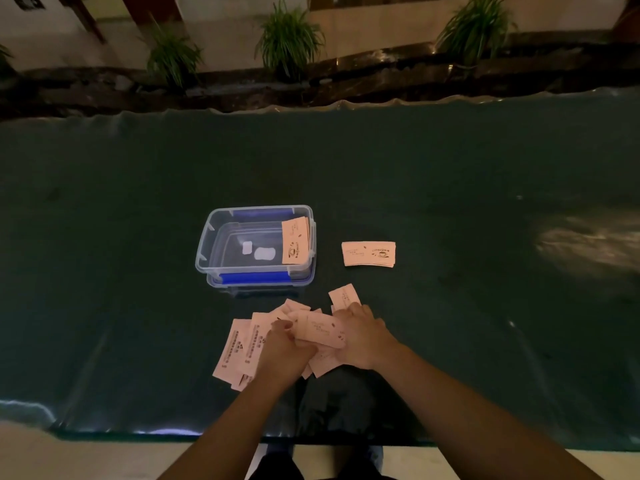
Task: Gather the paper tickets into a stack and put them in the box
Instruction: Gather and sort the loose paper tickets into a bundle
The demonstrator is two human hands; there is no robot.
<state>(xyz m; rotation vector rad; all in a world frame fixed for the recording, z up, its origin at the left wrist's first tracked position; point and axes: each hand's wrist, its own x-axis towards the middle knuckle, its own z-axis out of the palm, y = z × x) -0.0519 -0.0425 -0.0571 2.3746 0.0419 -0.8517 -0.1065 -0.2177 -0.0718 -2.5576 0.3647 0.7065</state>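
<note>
Box [255, 247] set mid-table [450, 185]; one ticket [295, 241] leaned inside box, right wall; stack [368, 253] laid right of box; loose tickets [239, 348] scattered before box.

Both forearms are bare to the bottom edge of the view; no sleeve reaches into view. Left hand [282, 351] and right hand [360, 336]: bare. Dark legwear [273, 469] and dark footwear show at the lower edge; the dim light hides further detail.
</note>
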